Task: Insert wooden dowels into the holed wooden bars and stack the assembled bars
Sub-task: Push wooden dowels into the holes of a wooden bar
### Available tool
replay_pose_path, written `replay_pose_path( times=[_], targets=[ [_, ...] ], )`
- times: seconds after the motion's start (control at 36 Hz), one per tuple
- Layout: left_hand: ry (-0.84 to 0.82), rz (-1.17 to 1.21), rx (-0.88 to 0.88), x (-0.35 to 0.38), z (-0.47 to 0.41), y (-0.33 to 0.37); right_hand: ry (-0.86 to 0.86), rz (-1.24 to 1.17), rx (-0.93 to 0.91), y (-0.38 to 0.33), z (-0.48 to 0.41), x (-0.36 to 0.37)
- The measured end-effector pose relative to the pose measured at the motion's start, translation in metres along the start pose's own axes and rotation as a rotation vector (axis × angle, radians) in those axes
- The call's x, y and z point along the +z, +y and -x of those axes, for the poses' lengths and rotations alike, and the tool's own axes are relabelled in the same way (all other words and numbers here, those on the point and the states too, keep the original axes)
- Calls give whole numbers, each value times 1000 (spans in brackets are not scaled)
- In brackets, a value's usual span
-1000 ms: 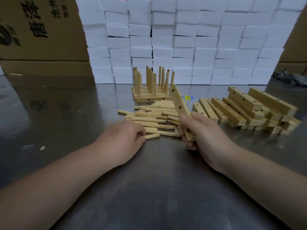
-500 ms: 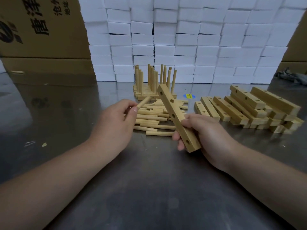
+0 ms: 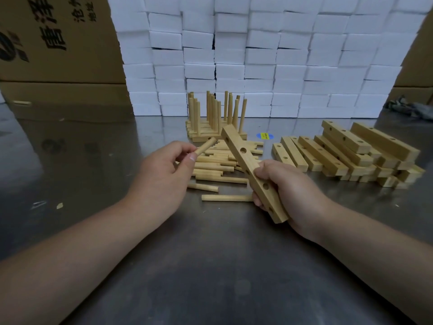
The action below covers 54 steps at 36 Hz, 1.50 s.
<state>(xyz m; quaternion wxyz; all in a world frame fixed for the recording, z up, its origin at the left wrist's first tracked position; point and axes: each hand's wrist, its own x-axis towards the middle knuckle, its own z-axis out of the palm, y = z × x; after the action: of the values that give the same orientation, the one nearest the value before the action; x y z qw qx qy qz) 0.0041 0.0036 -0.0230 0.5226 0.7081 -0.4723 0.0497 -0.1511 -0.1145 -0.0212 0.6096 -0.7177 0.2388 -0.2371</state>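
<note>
My right hand [image 3: 284,195] grips a holed wooden bar [image 3: 246,160] near its lower end; the bar tilts up and away to the left with its holes facing me. My left hand [image 3: 164,177] pinches one wooden dowel [image 3: 206,145] between thumb and fingers, its free end pointing toward the bar's upper end and a short gap from it. Beneath and between the hands lies a loose pile of dowels [image 3: 220,170] on the metal table. Behind the pile stands a stack of assembled bars [image 3: 214,130] with several upright dowels.
A heap of empty holed bars [image 3: 346,153] lies to the right. A wall of white foam blocks [image 3: 257,55] closes the back, with cardboard boxes [image 3: 54,43] at the left. A yellow-blue sticker [image 3: 264,135] lies on the steel table [image 3: 210,266].
My left hand picked a dowel out of the pile and lifted it toward the bar. My right hand turned the bar so its holes face up and lowered it slightly.
</note>
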Motion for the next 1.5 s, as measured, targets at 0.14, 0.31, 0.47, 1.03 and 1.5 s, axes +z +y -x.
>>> replay_pose_path(
  times=[0.14, 0.31, 0.47, 1.03, 1.5],
  targets=[
    [-5, 4, 8, 0, 1, 0, -8, 34, -55, 2, -1, 1],
    [-34, -25, -9, 0, 1, 1, -49, 39, -78, 0, 3, 3],
    [-46, -36, -10, 0, 2, 1, -111, -19, -86, -2, 5, 1],
    [-96, -159, 99, 0, 5, 4, -145, 48, -167, 5, 3, 1],
    [-138, -209, 149, 0, 8, 10, -89, 150, -121, 2, 3, -2]
  ],
)
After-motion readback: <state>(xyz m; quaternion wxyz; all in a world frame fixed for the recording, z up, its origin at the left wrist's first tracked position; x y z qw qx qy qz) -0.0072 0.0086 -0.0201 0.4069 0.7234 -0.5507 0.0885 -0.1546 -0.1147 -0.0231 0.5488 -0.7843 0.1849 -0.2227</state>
